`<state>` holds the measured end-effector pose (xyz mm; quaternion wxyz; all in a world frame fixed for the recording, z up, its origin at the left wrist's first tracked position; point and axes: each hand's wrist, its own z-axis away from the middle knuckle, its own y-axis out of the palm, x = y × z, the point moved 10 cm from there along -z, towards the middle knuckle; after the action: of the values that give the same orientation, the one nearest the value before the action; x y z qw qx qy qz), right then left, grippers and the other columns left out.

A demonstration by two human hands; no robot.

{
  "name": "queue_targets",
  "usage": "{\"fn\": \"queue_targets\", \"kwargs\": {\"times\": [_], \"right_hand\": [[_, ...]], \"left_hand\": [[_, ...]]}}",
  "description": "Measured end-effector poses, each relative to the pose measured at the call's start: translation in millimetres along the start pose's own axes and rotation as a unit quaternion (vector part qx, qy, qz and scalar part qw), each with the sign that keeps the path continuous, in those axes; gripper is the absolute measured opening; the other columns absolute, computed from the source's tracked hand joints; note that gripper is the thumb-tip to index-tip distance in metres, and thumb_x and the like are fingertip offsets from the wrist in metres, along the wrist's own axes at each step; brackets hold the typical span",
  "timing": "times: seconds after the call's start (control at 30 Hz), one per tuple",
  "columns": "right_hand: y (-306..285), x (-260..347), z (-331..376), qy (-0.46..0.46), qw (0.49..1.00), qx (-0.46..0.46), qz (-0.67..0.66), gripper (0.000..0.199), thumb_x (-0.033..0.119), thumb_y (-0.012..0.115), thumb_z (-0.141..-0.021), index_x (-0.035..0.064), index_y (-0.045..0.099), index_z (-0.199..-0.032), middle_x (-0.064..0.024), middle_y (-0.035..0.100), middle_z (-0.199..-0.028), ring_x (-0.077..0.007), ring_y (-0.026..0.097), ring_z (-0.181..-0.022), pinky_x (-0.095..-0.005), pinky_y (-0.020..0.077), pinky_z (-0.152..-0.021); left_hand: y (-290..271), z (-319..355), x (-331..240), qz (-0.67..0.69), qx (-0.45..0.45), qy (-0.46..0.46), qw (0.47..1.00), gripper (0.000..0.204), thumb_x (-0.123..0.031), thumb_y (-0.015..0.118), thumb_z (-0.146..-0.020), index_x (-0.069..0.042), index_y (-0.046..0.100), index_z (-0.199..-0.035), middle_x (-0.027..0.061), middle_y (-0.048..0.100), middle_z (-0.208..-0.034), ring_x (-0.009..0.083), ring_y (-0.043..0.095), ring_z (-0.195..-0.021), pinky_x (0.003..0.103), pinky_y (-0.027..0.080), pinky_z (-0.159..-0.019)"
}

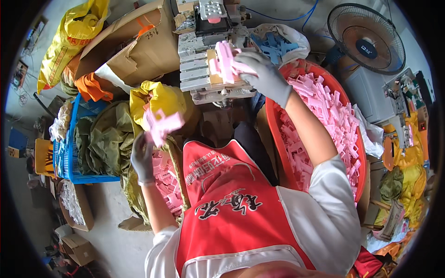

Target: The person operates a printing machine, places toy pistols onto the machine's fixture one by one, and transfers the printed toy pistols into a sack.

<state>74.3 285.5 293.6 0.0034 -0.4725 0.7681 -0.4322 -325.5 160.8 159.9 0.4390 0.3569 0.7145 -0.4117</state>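
Passage is open above the red apron (222,185), while the metal machine (194,66) blocks the way ahead.

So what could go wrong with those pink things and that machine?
Fingers might get pinched if the machine moved: the right hand has hold of a pink piece right over its bed. The blurred pink piece at the fingertips of the left hand could slip and drop. And the red tub is piled with pink pieces, so a bump from the right arm above it might knock some out.
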Motion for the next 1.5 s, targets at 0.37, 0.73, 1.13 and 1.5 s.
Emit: {"fn": "queue_targets", "kwargs": {"times": [0.37,0.73,1.13,1.5], "right_hand": [[18.3,2.6,7.6,0.050,0.985,0.035,0.161,0.046,0.031,0.064,-0.082,0.0156,0.053,-0.124,-0.0100,0.053,-0.125,-0.0304,0.051,-0.113,-0.0419,0.0415,-0.095],[-18.5,-154.3,302.2,0.370,0.917,-0.002,0.149,0.027,0.028,0.059,-0.081,0.0077,0.061,-0.098,-0.0129,0.060,-0.100,-0.0323,0.059,-0.091,-0.0428,0.0486,-0.079],[-53.6,-267.0,475.3,0.488,0.663,0.359,0.440,0.051,0.012,0.050,-0.085,0.0192,0.042,-0.134,-0.0052,0.049,-0.126,-0.0174,0.065,-0.086,-0.0324,0.0514,-0.064],[-47.6,-135.8,402.6,0.428,0.901,0.020,0.072,0.035,0.006,0.056,-0.077,0.0076,0.057,-0.112,-0.0172,0.056,-0.105,-0.0364,0.056,-0.096,-0.0412,0.0475,-0.081]], "left_hand": [[-91.9,101.6,147.5,-0.344,0.002,-0.184,0.921,0.035,-0.022,0.056,-0.089,-0.001,0.058,-0.117,0.0162,0.060,-0.119,0.0307,0.059,-0.105,0.035,0.046,-0.089],[58.0,57.8,95.8,-0.299,0.257,-0.074,0.916,0.030,-0.015,0.053,-0.091,0.002,0.059,-0.115,0.0156,0.063,-0.113,0.0240,0.061,-0.103,0.032,0.047,-0.089],[107.9,62.1,82.2,-0.295,0.293,-0.057,0.907,0.031,-0.019,0.055,-0.089,0.000,0.061,-0.114,0.0166,0.065,-0.107,0.0285,0.064,-0.096,0.034,0.049,-0.082],[109.6,53.2,25.2,-0.254,0.238,-0.033,0.937,0.029,-0.019,0.055,-0.090,0.002,0.062,-0.109,0.0157,0.067,-0.104,0.0223,0.063,-0.097,0.031,0.047,-0.086]]}}
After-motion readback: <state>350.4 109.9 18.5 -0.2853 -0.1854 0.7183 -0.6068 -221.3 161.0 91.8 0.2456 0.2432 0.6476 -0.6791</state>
